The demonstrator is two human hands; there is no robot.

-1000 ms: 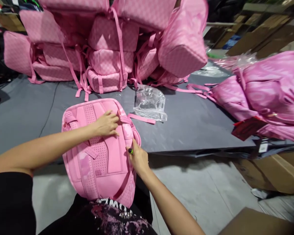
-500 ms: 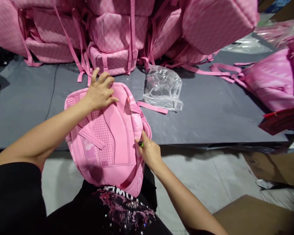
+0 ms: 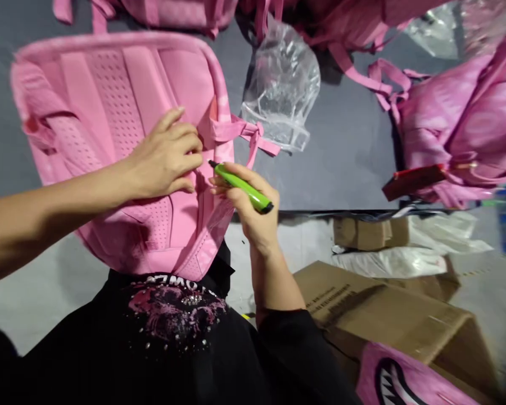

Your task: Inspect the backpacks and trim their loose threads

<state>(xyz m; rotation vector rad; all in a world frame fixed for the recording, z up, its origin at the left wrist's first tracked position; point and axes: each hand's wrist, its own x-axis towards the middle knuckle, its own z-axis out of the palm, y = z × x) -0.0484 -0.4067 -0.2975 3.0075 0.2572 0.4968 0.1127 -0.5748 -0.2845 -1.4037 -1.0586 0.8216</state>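
Backpack: the pink backpack (image 3: 189,79) is tilted across the near edge of the tabletop (image 3: 341,174), its back panel turned up and its lower end set against the black shirt (image 3: 181,320); its front is hidden beneath.
Left hand: the left hand (image 3: 168,154) is laid on the back panel, fingers bent and a little parted; whether any cloth is pinched under them cannot be told.
Right hand: a green pen (image 3: 248,188) is gripped in the right hand (image 3: 259,222), beside the pack's right side; the lower fingers are partly hidden.
Pen tip: the dark tip is pointed at the pack; whether it is touching cannot be made out.
Strap: a knotted strap (image 3: 257,134) is stretched from the pack's right side towards the plastic bag.
Plastic bag: the clear plastic bag (image 3: 284,79) is laid between the pack and the tabletop's right end, crumpled, its contents unclear.
Far edge: more pink bags (image 3: 181,11) are cut off by the top of the view.
Right end: a pink bag (image 3: 442,124) is cropped at the side; the print on its red tag (image 3: 417,179) is unreadable.
Floor: a carton (image 3: 362,298) is seen below the near edge, its lettering blurred.
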